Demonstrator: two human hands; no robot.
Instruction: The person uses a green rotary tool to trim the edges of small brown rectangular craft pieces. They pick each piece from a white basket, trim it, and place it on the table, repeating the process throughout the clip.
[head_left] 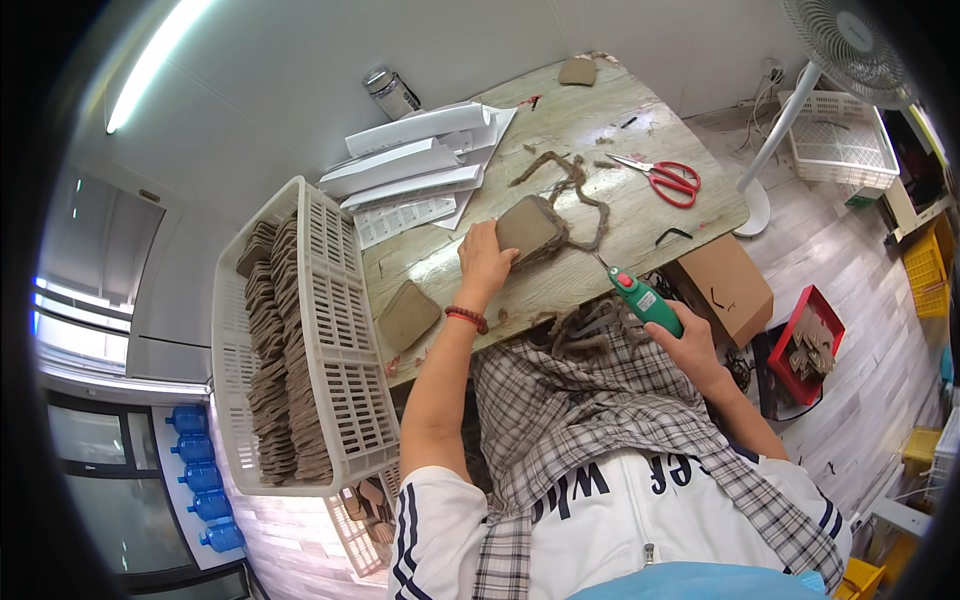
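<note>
- Two rows of brown pads (304, 390) stand in a white basket (365, 468) at left.
- Left hand (485, 262) lies on the left edge of a tan pad (528, 228) on the table (560, 120); whether it grips, I cannot tell.
- Green tool (645, 300) slants right of that pad, tip pointing far-left.
- Right hand (690, 345), apart from the left, wraps the tool's near end.

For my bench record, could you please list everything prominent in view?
Table: 1, pale, centre
Loose pads: 3 visible, brown, on table
Frayed strips: several, brown, table and lap
Scissors: 1, red-handled, table right
Papers: several, white, table left
Pad-filled crate: 1, white, left
Bottles: 5, blue, lower left
Fan: 1, white, upper right
Carton: 1, brown, right
Tray: 1, red, floor right
Tool: 1, green, held
Left hand: 1, on pad
Right hand: 1, around tool
</note>
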